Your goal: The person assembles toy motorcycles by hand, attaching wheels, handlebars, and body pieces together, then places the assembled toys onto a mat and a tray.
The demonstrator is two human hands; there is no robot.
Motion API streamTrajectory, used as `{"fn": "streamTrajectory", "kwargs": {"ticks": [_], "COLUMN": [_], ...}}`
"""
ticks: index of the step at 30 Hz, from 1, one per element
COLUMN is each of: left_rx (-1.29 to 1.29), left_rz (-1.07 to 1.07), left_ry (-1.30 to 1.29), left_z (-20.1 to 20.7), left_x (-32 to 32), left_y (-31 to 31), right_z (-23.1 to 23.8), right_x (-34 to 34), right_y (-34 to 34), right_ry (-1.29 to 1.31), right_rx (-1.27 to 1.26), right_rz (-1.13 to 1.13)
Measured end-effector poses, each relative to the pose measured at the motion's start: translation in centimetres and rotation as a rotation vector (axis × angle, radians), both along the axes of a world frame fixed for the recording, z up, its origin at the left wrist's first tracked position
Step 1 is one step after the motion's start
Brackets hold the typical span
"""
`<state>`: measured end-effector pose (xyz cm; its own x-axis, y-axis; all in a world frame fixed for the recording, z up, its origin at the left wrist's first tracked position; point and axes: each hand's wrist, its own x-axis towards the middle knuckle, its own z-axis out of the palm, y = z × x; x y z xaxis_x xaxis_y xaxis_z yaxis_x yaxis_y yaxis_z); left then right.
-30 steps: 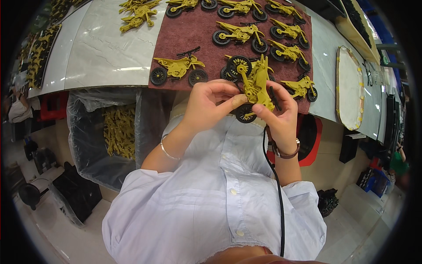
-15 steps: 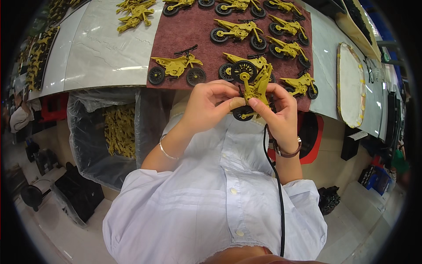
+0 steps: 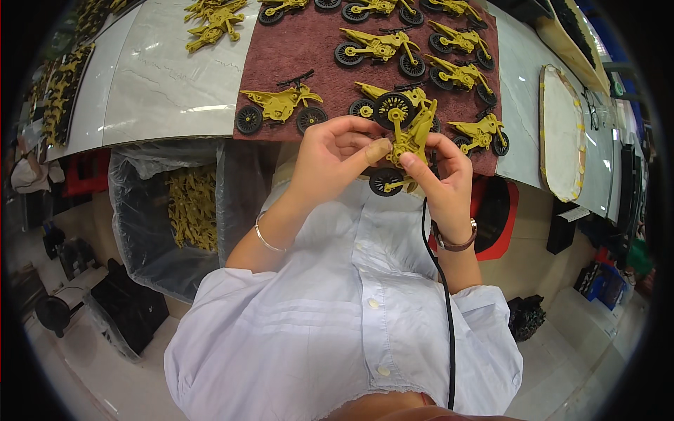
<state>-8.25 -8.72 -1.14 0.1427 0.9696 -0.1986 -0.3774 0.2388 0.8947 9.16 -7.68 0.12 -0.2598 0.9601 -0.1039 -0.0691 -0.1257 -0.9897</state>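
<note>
Between my hands, above the table's near edge, is a yellow toy motorcycle (image 3: pixel 414 133) with black spoked wheels, tilted so one wheel points up and the other down. My right hand (image 3: pixel 449 172) grips its body, thumb pressed on the near side. My left hand (image 3: pixel 344 154) has its fingers curled against the middle of the toy, thumb and fingertips together; whatever small part they pinch is hidden. Behind the held toy, another toy motorcycle (image 3: pixel 362 107) lies partly covered on the dark red cloth (image 3: pixel 316 63). To its left lies a toy motorcycle (image 3: pixel 281 105) with black handlebars.
Several more finished-looking motorcycles (image 3: pixel 379 45) lie in columns on the cloth. Loose yellow parts (image 3: pixel 214 24) sit at the far left of the table. A plastic-lined bin (image 3: pixel 147 231) holding yellow parts stands below left. A white tray (image 3: pixel 562 140) lies to the right.
My left thumb and fingertips have shifted slightly up on the toy motorcycle. The toy itself has turned a little; my right hand keeps its grip.
</note>
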Motion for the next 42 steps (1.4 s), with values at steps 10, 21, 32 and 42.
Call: {"fn": "streamTrajectory", "kwargs": {"ticks": [10,21,32,42], "left_rx": [0.156,0.046,0.356,0.260], "left_rz": [-0.022,-0.076,-0.170,0.046], "left_ry": [0.091,-0.090,0.227,-0.044], "left_z": [-0.6,-0.4,2.2,0.6], "left_x": [0.0,-1.1,-2.0,-2.5], "left_y": [-0.3,0.6,1.7,1.3], "right_z": [0.0,-0.1,-0.2,-1.3], "right_x": [-0.5,-0.4,-0.1,0.9], "right_y": [-0.6,-0.4,-0.6,-0.9], "right_ry": [-0.111,0.002,-0.412,0.046], "right_rx": [0.098,0.025,0.396,0.178], "right_rz": [-0.085,-0.009,0.202,-0.025]}}
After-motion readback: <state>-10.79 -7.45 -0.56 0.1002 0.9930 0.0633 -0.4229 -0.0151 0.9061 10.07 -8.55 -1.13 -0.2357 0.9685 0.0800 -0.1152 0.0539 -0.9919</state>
